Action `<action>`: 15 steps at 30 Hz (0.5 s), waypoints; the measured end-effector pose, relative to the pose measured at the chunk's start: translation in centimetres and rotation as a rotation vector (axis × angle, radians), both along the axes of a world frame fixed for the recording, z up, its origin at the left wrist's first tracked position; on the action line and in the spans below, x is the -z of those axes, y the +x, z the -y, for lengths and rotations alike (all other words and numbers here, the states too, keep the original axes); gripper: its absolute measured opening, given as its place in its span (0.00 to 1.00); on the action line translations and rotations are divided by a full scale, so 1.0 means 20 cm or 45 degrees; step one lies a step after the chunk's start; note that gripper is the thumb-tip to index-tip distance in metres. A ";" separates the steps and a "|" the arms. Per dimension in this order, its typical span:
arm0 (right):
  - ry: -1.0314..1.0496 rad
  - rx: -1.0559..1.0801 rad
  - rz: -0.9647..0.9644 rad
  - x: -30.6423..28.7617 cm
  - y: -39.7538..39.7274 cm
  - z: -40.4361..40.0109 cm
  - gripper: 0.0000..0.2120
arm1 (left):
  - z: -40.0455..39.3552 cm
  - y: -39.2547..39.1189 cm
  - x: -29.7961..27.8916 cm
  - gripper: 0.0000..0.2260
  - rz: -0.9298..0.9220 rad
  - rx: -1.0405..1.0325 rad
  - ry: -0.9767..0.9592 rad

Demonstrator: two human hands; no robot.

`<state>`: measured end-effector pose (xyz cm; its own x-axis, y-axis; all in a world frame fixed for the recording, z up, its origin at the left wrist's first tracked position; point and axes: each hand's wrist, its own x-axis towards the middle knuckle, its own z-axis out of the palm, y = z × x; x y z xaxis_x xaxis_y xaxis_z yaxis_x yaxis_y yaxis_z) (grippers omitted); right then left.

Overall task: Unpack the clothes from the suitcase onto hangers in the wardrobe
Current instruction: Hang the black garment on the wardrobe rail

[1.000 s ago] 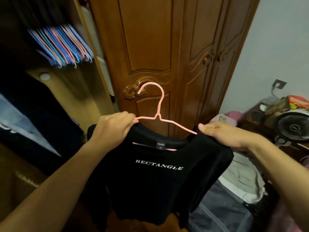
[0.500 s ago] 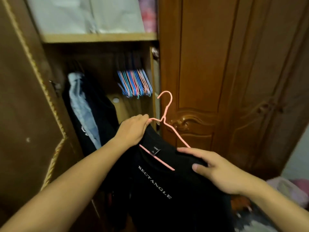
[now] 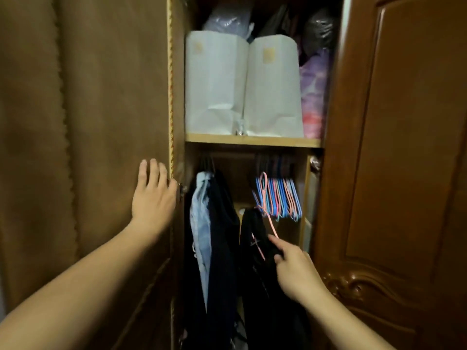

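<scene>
In the head view, the left hand lies flat and released against the open wardrobe door. The right hand is closed in a grip on the black T-shirt at its shoulder, on a pink hanger whose hook is raised before the bunch of empty hangers, below the shelf. The rail is hidden in shadow; the hook could be snagged among those hangers, or the shirt slipped off.

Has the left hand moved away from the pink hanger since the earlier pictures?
Yes. The left hand has left the pink hanger and now rests flat, leftward, on the open wardrobe door.
</scene>
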<state>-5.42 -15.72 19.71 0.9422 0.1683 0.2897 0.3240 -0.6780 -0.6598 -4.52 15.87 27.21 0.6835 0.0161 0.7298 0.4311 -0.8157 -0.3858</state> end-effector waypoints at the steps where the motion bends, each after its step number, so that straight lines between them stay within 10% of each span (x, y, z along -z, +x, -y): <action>1: 0.000 -0.026 0.002 -0.05 0.08 -0.07 0.29 | -0.02 0.02 -0.02 0.20 -0.014 -0.059 0.039; 15: 0.306 -0.112 -0.159 -0.07 0.96 -0.32 0.38 | -0.05 0.46 0.04 0.17 0.032 -0.044 -0.036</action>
